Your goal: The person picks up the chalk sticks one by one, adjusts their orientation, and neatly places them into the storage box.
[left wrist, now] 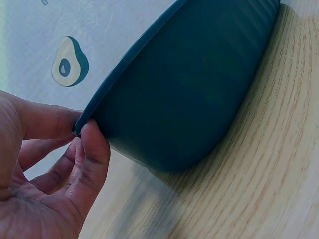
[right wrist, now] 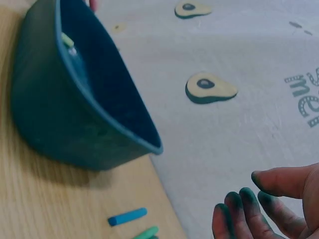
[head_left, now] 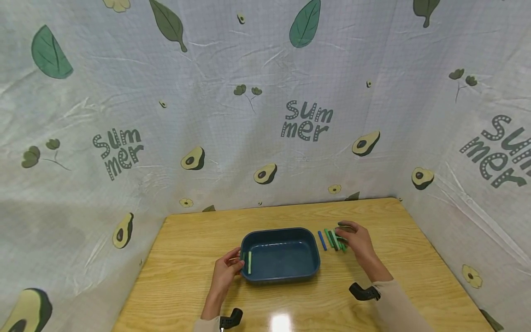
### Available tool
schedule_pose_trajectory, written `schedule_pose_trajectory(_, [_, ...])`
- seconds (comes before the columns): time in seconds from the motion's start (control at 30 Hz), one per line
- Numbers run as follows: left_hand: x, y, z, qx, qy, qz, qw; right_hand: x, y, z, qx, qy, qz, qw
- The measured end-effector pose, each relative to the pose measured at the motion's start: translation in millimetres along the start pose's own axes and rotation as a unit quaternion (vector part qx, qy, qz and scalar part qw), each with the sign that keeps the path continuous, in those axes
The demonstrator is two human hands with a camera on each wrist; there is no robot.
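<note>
From the head view, a dark blue tub is being steadied on the table by the left hand, whose fingers are pinching its left rim beside a pale green chalk stick. The right hand is being laid over a row of green sticks, with a blue stick lying just beside the tub; whether a stick is being grasped cannot be told.

In the left wrist view, the rim is being nipped between thumb and fingertips; that pinch should probably be kept firm.

In the right wrist view, the green-stained fingers are being held loosely, nothing visibly gripped.
</note>
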State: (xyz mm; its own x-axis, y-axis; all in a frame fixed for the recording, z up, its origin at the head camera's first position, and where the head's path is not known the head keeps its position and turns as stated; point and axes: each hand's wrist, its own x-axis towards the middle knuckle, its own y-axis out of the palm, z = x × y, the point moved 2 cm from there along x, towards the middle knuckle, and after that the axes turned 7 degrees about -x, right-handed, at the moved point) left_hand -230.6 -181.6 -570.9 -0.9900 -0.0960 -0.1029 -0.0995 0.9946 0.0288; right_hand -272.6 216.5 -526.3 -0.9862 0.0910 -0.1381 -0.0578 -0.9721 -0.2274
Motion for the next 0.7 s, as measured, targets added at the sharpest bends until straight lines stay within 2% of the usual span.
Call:
schedule_pose_trajectory(0.2, [-2.1, 0.1, -1.2, 0.003, -0.003, 0.000, 1.0000, 0.0, -1.2, -9.8, -0.025, -0.008, -0.053, 0.998])
schedule_pose_trajectory(0.37, [-0.8, -0.4, -1.5, 0.002, 0.005, -0.002, 1.0000, 1.1, 1.1, -20.9, -0.052, -0.010, -0.110, 0.993])
schedule_pose_trajectory(0.6, [-0.5, 0.5, -1.2, 0.001, 0.001, -0.002, 1.0000, 3.3, 1.6, -35.7, -0.114, -0.025, -0.196, 0.974])
schedule_pose_trajectory(0.7, [0.0, 0.2, -0.5, 0.004, -0.002, -0.003, 1.0000, 5.7, 3.6, -42.2, -0.124, -0.028, -0.227, 0.965])
